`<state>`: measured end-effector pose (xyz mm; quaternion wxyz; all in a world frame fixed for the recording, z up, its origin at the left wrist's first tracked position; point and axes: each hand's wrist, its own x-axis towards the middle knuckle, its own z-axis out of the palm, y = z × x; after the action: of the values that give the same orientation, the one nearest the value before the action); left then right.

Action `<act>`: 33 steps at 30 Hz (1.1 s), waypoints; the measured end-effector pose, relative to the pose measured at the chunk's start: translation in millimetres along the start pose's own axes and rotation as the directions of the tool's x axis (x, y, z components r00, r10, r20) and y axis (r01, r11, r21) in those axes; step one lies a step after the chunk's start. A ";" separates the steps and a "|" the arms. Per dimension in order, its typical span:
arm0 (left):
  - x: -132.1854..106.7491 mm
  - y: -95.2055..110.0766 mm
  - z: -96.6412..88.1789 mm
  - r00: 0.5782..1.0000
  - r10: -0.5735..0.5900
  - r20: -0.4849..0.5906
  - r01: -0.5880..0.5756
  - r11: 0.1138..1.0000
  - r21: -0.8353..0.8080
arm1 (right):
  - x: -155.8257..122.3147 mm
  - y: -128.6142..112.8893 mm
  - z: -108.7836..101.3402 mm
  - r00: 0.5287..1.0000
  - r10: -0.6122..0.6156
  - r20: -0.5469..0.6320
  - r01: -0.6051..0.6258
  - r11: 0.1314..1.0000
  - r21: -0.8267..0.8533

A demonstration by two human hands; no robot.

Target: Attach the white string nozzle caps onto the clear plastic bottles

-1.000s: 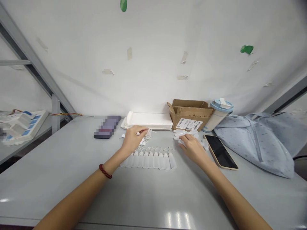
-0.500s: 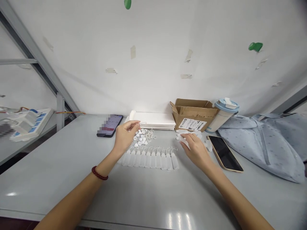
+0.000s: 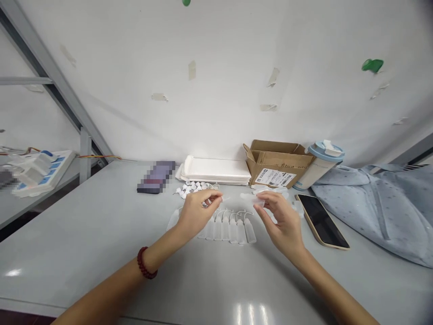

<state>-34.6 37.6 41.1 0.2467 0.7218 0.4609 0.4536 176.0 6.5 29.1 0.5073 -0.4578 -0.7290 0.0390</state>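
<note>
Nearest, left hand [image 3: 198,215] and right hand [image 3: 283,219] are raised over the worktop [image 3: 101,253]: left grip pinched on a small white cap [image 3: 206,203], right grip clamped on a clear bottle [image 3: 251,198], cap and bottle close but apart. Just beyond lies a row of capped bottles [image 3: 237,230], seemingly done; farther off, loose caps [image 3: 191,187] and bare bottles [image 3: 270,191] by the cardboard box [image 3: 279,163] are left. Half a second ago each hand was down at its pile; now they meet mid-worktop.

Translucent white bottles [image 3: 233,228], brown cardboard box [image 3: 279,164], red bracelet [image 3: 144,269]
</note>
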 end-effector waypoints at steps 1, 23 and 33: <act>-1.1 0.6 1.7 1.000 -0.018 0.002 0.018 1.000 -0.008 | -1.6 -2.7 0.8 1.000 -0.005 0.010 0.005 1.000 0.022; -7.2 12.4 2.1 0.989 -0.148 0.020 0.149 0.972 -0.180 | -12.9 -24.3 7.0 0.986 -0.157 0.063 0.154 0.987 0.050; -16.5 14.8 8.9 0.998 0.019 -0.055 -0.029 0.983 -0.180 | -18.1 -22.6 11.3 0.981 -0.155 0.114 0.144 0.985 0.099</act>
<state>-22.9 16.7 41.3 0.2931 0.6896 0.4156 0.5155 154.2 -14.8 22.7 0.4837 -0.3753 -0.7883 0.0613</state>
